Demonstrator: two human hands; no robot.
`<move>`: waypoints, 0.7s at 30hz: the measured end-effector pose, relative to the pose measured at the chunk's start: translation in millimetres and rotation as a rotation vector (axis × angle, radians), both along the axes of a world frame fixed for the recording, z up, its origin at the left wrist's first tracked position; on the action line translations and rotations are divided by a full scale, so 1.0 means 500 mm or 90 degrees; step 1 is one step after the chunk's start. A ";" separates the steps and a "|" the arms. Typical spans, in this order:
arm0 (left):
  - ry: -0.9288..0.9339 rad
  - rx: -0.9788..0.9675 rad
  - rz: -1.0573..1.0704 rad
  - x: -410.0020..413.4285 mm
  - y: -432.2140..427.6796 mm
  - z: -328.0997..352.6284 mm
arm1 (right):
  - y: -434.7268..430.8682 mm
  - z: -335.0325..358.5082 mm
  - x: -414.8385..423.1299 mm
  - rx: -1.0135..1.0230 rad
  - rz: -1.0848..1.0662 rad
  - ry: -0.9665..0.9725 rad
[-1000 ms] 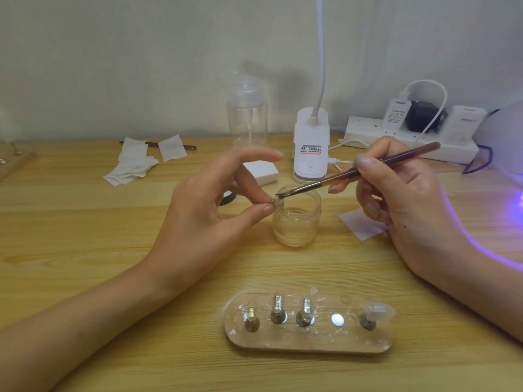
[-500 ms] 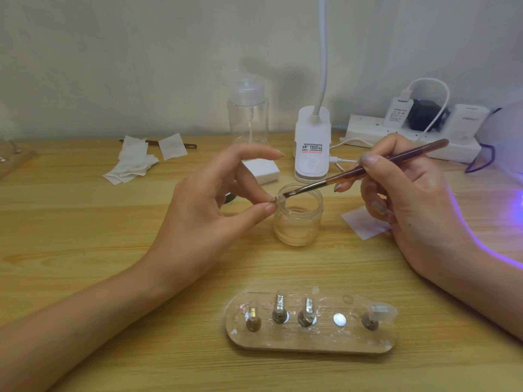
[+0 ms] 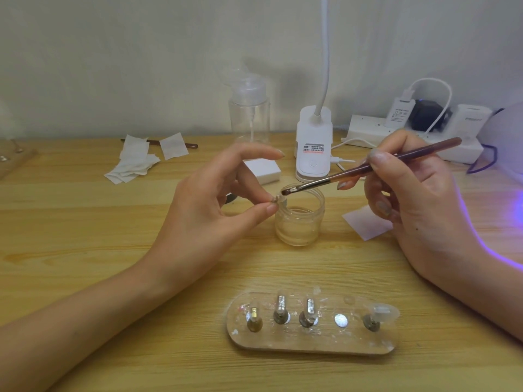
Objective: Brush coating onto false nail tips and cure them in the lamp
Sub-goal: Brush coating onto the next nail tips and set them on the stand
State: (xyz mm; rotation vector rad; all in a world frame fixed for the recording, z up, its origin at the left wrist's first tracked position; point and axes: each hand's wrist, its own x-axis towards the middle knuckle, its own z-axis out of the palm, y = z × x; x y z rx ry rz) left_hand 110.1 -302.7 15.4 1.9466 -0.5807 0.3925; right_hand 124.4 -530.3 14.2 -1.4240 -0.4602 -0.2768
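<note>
Left hand (image 3: 198,222) raised, thumb and fingers pinched — right hand (image 3: 418,199) in a pen grip.

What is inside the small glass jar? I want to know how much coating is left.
The glass jar shows only a pale, clear layer low down; its depth is unreadable. The brush tip hovers over its rim.

Brush (image 3: 368,169): bristle end has slid from the left hand's (image 3: 203,216) fingertips outward along the nail tip (image 3: 280,198).
Right hand (image 3: 418,199): has drawn slightly back toward its own side, the handle end now raised a little higher.
</note>
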 end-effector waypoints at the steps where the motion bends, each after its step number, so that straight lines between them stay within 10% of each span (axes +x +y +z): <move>1: 0.001 0.001 0.001 0.000 0.000 0.000 | 0.002 0.000 -0.001 -0.004 0.007 -0.007; 21: 0.013 -0.019 0.001 0.001 -0.004 -0.003 | -0.001 -0.004 0.002 -0.037 -0.034 0.001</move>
